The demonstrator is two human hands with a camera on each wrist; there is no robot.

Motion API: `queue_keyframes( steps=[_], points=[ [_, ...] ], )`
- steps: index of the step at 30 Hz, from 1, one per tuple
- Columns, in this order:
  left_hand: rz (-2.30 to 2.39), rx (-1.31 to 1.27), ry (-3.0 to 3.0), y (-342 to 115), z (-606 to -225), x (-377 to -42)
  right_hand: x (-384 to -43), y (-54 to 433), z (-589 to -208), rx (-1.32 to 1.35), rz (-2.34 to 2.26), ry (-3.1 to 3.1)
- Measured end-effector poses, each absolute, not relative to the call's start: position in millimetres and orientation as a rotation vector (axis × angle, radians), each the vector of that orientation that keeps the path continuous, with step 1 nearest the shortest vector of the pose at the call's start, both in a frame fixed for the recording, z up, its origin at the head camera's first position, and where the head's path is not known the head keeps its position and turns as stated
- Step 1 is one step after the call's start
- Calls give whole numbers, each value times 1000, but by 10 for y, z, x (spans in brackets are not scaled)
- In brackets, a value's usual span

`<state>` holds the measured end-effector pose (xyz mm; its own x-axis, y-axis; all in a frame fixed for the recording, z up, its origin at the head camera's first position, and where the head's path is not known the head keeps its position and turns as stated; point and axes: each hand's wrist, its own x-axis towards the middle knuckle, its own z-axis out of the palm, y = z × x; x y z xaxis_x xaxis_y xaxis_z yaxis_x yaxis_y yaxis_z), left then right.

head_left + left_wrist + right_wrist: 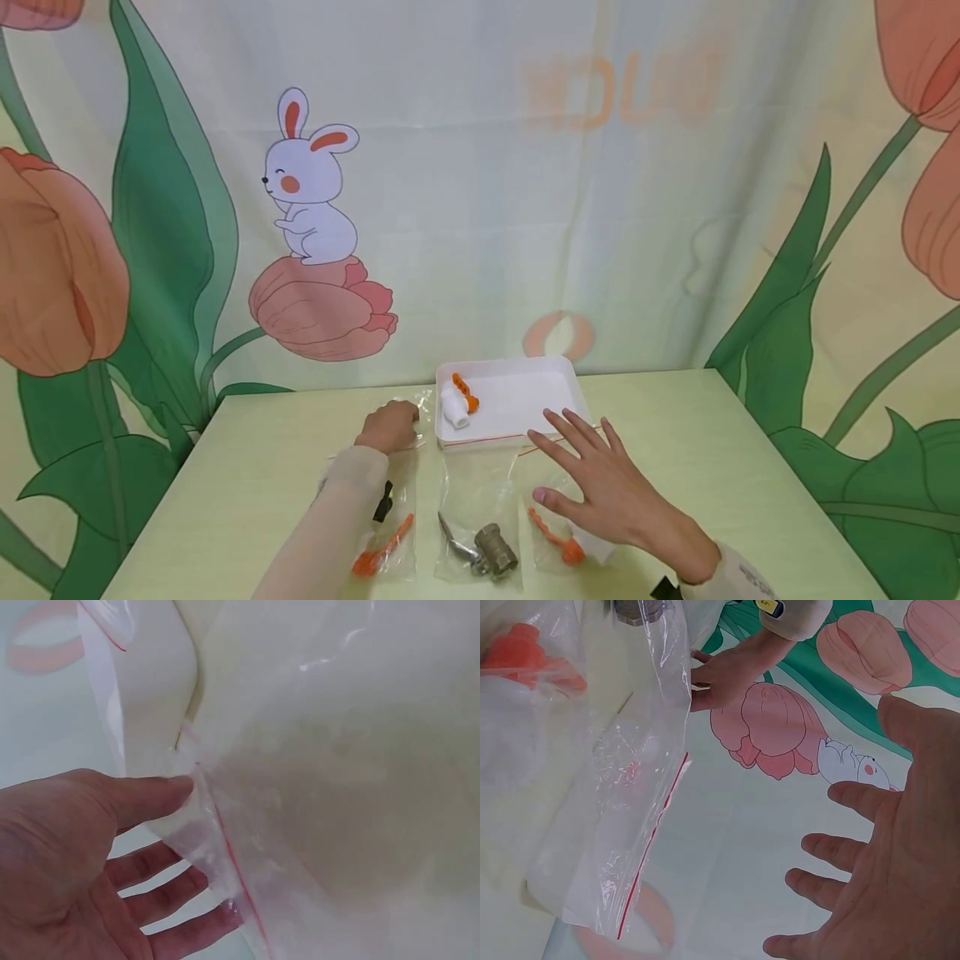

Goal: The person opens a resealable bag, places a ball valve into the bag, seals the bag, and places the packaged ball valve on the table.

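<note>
In the head view my left hand (390, 425) pinches the top edge of the left clear zip bag (405, 479), which holds an orange lever-handled part (378, 554). The left wrist view shows the thumb above and fingers below the bag's red-striped zip edge (236, 859). My right hand (600, 483) hovers with fingers spread over the right zip bag (607, 817). That bag holds an orange handle (558, 542) and a white part (594, 543), partly hidden by the hand. Between them lies the middle zip bag (476, 483) with a brass-coloured metal fitting (497, 548) and a grey metal lever (457, 542).
Behind the bags stands a white tray (525, 392), with a white plastic valve (454, 408) and its orange handle (462, 387) at the tray's left end. A printed curtain (465, 208) hangs behind the pale green table (187, 500).
</note>
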<state>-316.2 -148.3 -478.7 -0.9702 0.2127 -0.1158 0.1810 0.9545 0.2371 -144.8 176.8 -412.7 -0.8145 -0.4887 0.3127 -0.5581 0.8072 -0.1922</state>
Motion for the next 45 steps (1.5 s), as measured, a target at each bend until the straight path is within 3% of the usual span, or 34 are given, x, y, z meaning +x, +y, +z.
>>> queue_keyframes(
  steps=[22,45],
  points=[
    [732,321,3276,-1628,-4268,-3045,-1490,1733,-3965,821,434,-2701],
    [1231,623,3545,-1411,-3556,-2578,-1601,1633,-3462,867,486,-2533]
  ],
)
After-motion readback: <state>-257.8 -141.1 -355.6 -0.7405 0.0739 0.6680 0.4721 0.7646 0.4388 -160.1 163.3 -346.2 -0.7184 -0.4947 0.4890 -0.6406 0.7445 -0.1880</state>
